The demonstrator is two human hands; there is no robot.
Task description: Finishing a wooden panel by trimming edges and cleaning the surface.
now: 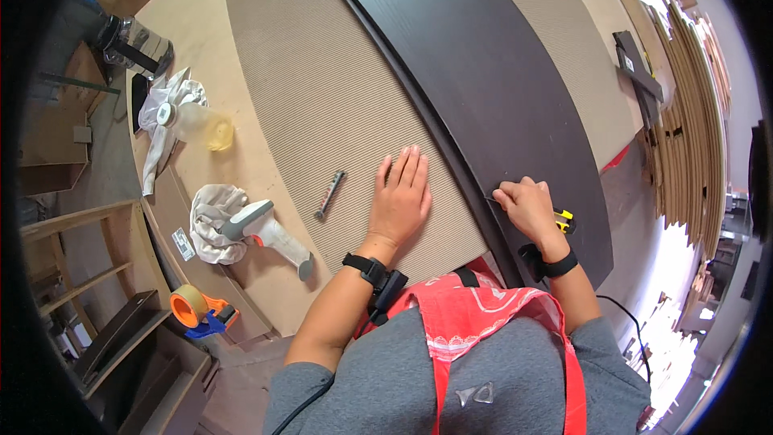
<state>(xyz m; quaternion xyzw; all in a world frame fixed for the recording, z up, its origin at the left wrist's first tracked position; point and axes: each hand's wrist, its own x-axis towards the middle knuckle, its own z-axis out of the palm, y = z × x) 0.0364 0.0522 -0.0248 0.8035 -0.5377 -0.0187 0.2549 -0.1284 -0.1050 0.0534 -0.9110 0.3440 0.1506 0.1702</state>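
Left hand [402,197] flat on ribbed sheet [306,97], right hand [526,208] pinching thin piece [490,198], smooth board [483,72]

the board [491,89] is black, the cardboard [298,89] tan with fine ribs, the apron [483,304] red and white.

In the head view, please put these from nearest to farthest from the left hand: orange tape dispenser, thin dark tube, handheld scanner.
1. Thin dark tube: just left of the left hand.
2. Handheld scanner: farther left, slightly lower.
3. Orange tape dispenser: farthest, lower left.
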